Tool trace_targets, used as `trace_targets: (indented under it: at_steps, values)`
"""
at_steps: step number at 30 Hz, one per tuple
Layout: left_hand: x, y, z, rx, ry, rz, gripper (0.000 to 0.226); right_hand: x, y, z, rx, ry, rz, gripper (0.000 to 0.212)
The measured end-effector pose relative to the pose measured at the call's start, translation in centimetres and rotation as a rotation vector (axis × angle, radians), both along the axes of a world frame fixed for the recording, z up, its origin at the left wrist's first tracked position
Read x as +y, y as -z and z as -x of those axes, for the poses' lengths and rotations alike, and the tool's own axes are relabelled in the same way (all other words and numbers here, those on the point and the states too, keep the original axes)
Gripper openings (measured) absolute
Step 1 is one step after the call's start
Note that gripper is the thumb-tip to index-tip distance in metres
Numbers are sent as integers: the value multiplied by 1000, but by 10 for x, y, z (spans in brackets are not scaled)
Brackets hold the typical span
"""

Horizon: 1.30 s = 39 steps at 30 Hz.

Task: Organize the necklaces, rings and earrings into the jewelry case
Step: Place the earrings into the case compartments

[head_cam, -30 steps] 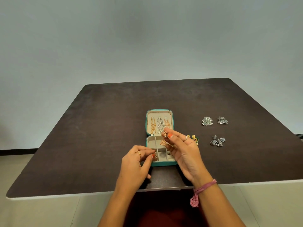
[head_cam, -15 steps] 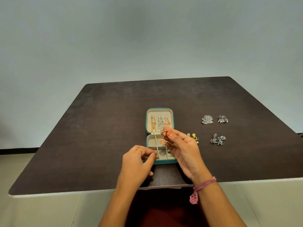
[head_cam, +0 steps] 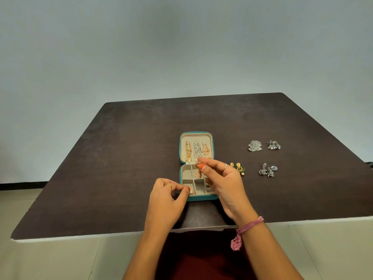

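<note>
Right hand (head_cam: 224, 181) pinches a rose-gold bell earring (head_cam: 198, 171) dangling over the open teal case (head_cam: 196, 166), while the left hand (head_cam: 165, 201) pinches its match (head_cam: 191, 192) at the case's 7 o'clock corner.

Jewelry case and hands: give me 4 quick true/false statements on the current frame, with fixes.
1. The jewelry case lies open, with chains hanging in its lid. True.
2. The right hand is empty. False: it pinches a rose-gold earring above the case's compartments.
3. The left hand pinches a small earring at the case's near-left corner. True.
4. All the silver earrings are already in the case. False: they lie on the table, right of the case.
</note>
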State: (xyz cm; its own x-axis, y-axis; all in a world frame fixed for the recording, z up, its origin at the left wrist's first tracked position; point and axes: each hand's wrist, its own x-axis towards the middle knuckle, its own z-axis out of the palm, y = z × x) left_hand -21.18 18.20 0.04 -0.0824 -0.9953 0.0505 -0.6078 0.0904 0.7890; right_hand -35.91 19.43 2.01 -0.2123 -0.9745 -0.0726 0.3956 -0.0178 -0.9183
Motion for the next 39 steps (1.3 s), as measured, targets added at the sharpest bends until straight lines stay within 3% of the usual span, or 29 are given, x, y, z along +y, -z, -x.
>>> trace_targets:
  at_steps: [4, 12, 20, 39]
  values:
    - [0, 2, -1, 47, -1, 7, 20, -1, 1, -4, 145, -3, -3, 21]
    - [-1, 10, -1, 148, -23, -13, 14, -7, 3, -8, 371, -118, -37, 20]
    - [0, 16, -2, 218, -60, -24, 18, -10, 8, -10, 645, -103, -105, 16]
    - [4, 20, -2, 142, -7, 54, 13, -9, 9, -13, 765, -41, -148, 16]
